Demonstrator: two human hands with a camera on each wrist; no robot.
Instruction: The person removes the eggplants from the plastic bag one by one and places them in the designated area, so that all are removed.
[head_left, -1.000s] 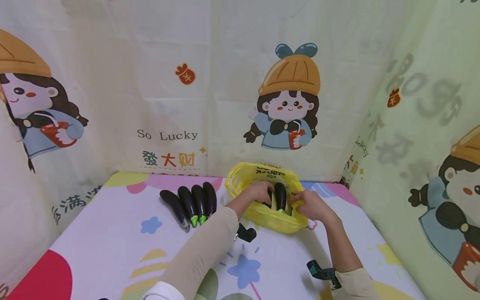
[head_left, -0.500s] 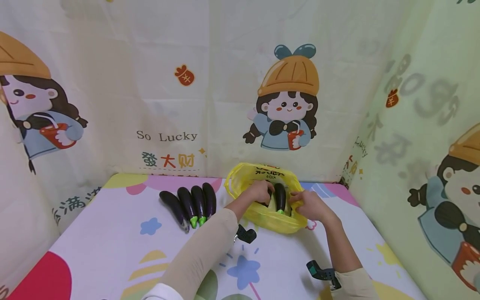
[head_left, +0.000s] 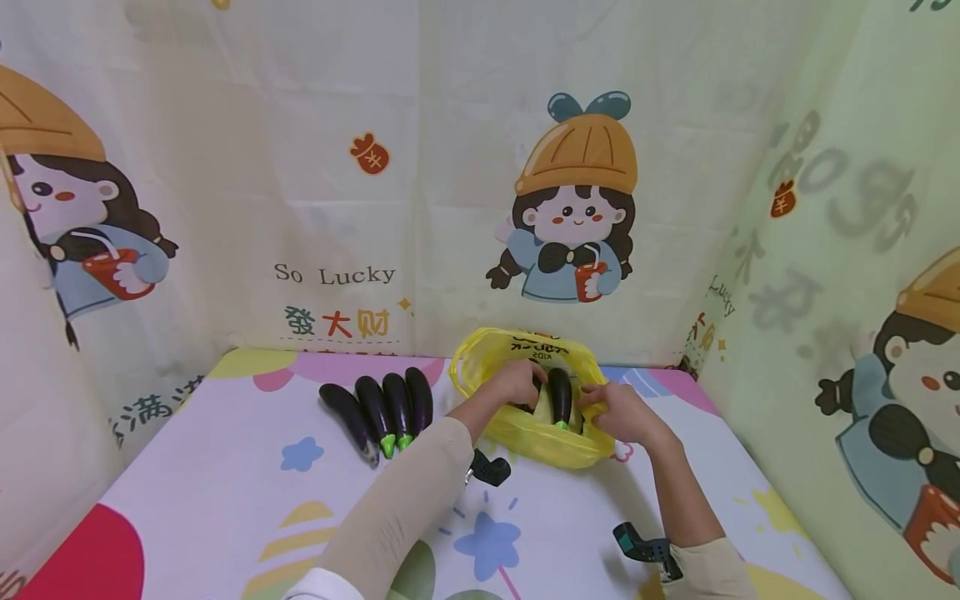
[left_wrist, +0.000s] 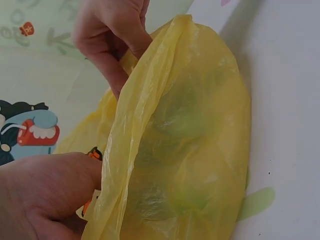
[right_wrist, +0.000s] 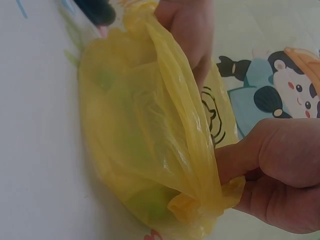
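Observation:
A yellow plastic bag (head_left: 543,443) lies with its mouth spread, several dark purple eggplants inside. One eggplant (head_left: 559,398) shows plainly in the middle, its green stem end toward the front. Reaching in from the left, my left hand (head_left: 514,384) has its fingers curled over another eggplant (head_left: 532,403), which is mostly hidden. At the bag's right side, my right hand (head_left: 624,412) pinches the rim between thumb and fingers; the right wrist view shows bunched plastic (right_wrist: 231,192) there. Green stem ends show faintly through the film in the left wrist view.
Several more eggplants (head_left: 376,408) lie side by side on the table left of the bag. The table (head_left: 570,533) has a printed cartoon cover. A patterned curtain (head_left: 450,208) stands close behind the bag, with more curtain at both sides.
My left hand has shifted very slightly left inside the bag, and the gap beside the middle eggplant looks a little wider. My right hand stays at the rim.

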